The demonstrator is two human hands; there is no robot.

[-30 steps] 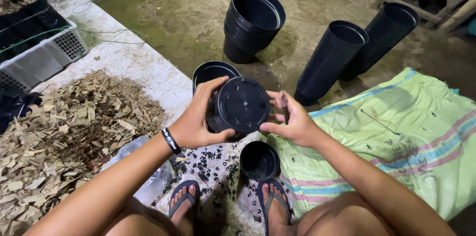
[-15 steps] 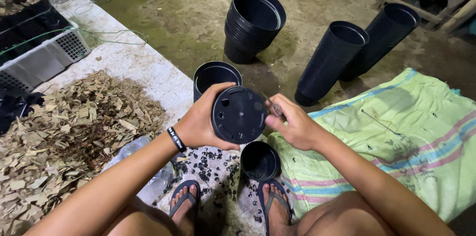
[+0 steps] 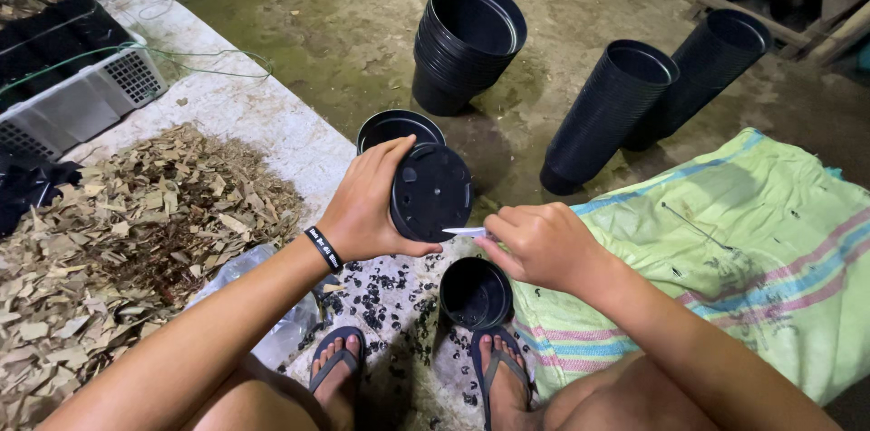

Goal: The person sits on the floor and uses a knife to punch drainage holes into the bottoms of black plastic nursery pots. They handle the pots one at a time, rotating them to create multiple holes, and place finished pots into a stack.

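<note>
A black plastic pot (image 3: 431, 193) is held on its side at the centre of the view, its perforated base turned toward the camera. It is cupped by the left hand (image 3: 367, 204), whose grip is wrapped around the wall from nine o'clock, fingers over the top rim and thumb beneath. At four o'clock from the pot, the right hand (image 3: 542, 245) is closed on a thin pale blade (image 3: 464, 232), whose tip is laid against the lower edge of the base. The step in hand is judged to be the cutting or piercing of the pot's bottom; the next move calls for a steady left grip and the point being pressed squarely in at the base, with the thumb kept out of the blade's path.

Directly below, at six o'clock, an open empty pot (image 3: 477, 292) stands on the floor just beside the sandalled feet, with black plastic scraps (image 3: 385, 290) scattered around. Behind the held pot, at twelve o'clock, another open pot (image 3: 399, 129) is partly hidden. Farther out, a stack of pots (image 3: 467, 41) stands upright at one o'clock, and two leaning stacks (image 3: 607, 114) lie at two o'clock. A green striped sack (image 3: 725, 232) is spread at three o'clock; a heap of wood chips (image 3: 118, 232) lies at nine o'clock.
</note>
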